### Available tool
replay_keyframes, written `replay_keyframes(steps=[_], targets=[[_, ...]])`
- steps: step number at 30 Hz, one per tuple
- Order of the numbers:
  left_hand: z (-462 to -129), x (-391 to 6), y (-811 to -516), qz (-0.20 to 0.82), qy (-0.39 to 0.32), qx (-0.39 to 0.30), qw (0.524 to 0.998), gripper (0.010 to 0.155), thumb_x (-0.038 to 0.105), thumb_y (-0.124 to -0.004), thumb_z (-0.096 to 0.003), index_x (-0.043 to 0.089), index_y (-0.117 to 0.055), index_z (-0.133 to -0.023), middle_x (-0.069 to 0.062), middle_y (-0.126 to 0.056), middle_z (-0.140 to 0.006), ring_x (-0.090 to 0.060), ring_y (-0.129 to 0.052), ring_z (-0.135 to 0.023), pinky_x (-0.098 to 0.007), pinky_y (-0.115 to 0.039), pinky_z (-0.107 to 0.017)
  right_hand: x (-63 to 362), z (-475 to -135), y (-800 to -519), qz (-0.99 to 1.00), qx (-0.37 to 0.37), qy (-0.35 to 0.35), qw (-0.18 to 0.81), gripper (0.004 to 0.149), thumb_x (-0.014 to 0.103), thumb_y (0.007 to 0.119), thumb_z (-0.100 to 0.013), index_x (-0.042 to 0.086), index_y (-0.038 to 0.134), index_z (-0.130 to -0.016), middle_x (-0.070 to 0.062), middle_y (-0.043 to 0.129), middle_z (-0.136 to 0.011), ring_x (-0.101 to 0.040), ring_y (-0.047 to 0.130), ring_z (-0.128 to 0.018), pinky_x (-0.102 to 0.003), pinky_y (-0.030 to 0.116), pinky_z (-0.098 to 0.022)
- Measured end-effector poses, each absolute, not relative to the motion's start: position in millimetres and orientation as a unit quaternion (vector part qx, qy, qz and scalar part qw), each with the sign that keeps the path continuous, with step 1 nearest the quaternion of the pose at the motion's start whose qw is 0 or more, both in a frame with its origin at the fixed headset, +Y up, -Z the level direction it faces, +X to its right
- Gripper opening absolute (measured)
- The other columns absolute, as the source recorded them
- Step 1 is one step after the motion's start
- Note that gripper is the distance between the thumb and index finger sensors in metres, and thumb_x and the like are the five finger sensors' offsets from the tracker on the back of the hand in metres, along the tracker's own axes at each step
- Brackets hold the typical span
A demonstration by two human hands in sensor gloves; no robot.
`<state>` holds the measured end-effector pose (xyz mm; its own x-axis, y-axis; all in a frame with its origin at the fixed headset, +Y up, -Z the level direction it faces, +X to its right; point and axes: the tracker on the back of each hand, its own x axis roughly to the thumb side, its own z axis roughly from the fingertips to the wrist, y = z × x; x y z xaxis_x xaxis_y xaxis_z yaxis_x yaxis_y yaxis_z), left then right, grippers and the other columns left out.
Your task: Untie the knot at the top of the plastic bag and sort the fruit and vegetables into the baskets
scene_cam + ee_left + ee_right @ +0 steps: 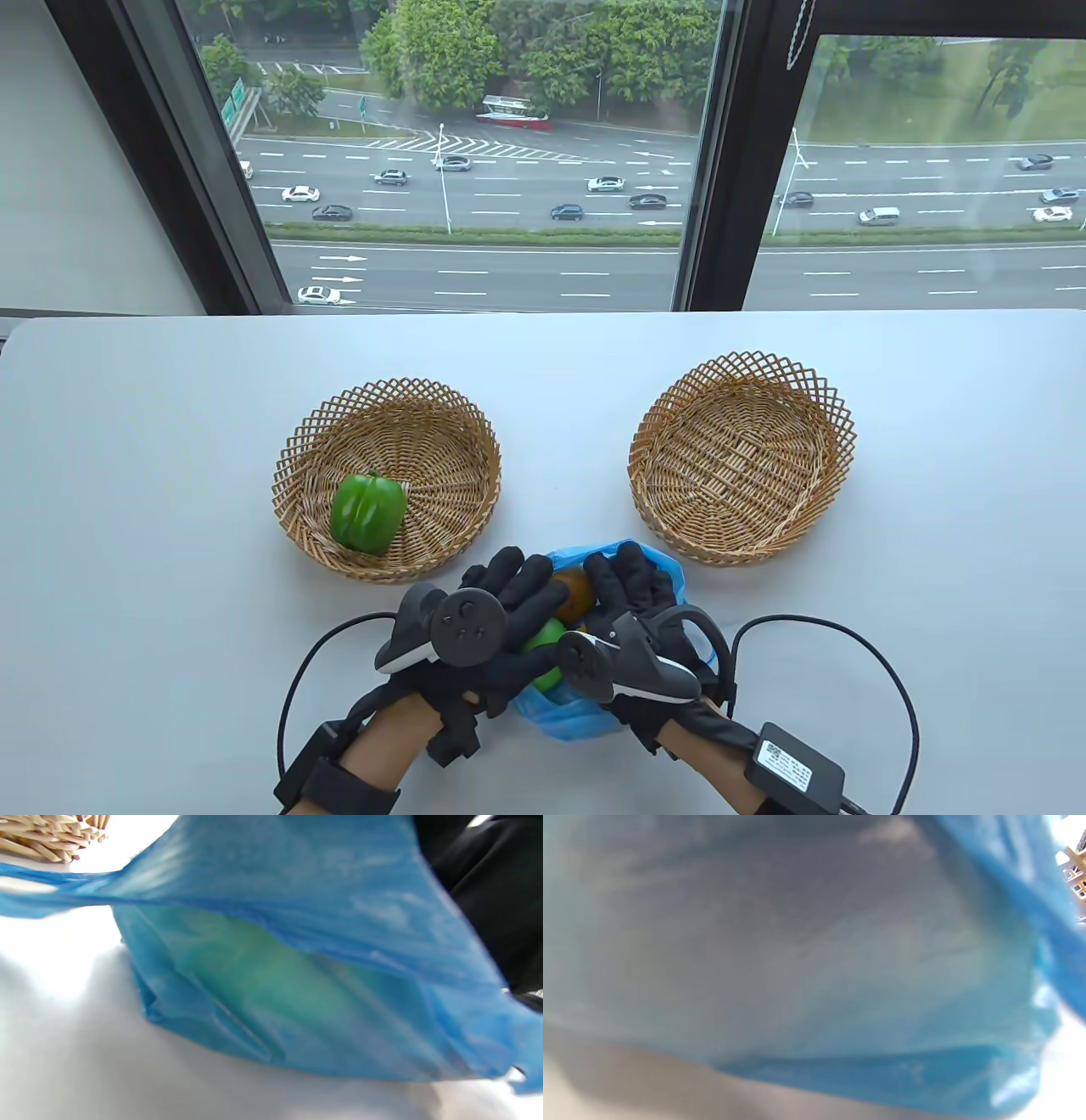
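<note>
A blue plastic bag (585, 722) lies at the near middle of the white table, its top open. Inside it show a brown fruit (570, 592) and a green fruit (543, 641). My left hand (509, 586) lies over the bag's left rim and my right hand (632, 577) over its right rim; each holds plastic, thumbs hidden. In the left wrist view the bag (297, 984) is pulled taut, and a green shape (263, 971) shows through it. Blurred bag plastic (840, 963) fills the right wrist view. A green bell pepper (367, 513) sits in the left wicker basket (382, 407).
The right wicker basket (814, 382) stands behind and to the right of the bag with nothing in it. Glove cables loop on the table at both sides of my wrists. A window runs along the table's far edge.
</note>
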<state>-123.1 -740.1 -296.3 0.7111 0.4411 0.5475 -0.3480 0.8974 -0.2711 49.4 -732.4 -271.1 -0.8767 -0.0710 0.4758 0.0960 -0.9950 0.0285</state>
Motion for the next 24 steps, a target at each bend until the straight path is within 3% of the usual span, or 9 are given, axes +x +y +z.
replay_keyframes(steps=[17, 24], targets=[[-296, -128, -739, 0.209, -0.313, -0.059, 0.925, 0.078, 0.062, -0.067, -0.0472, 0.021, -0.060, -0.113, -0.014, -0.044, -0.123, -0.044, -0.023, -0.108, -0.065, -0.028, -0.071, 70, -254, -705, -0.957, -0.276, 0.089, -0.006, 0.073, 0.057, 0.091, -0.048, 0.002, 0.084, -0.095, -0.026, 0.060, -0.113, -0.065, 0.050, -0.099, -0.074, 0.056, -0.063], [-291, -130, -731, 0.259, -0.327, -0.025, 0.909, 0.082, 0.066, -0.069, -0.0445, 0.017, -0.066, -0.110, -0.018, -0.047, -0.121, -0.047, -0.027, -0.107, -0.065, -0.031, -0.071, 77, -240, -689, -0.940, -0.282, 0.191, -0.011, 0.073, 0.057, 0.093, -0.045, 0.003, 0.085, -0.093, -0.023, 0.065, -0.110, -0.062, 0.060, -0.098, -0.072, 0.060, -0.062]])
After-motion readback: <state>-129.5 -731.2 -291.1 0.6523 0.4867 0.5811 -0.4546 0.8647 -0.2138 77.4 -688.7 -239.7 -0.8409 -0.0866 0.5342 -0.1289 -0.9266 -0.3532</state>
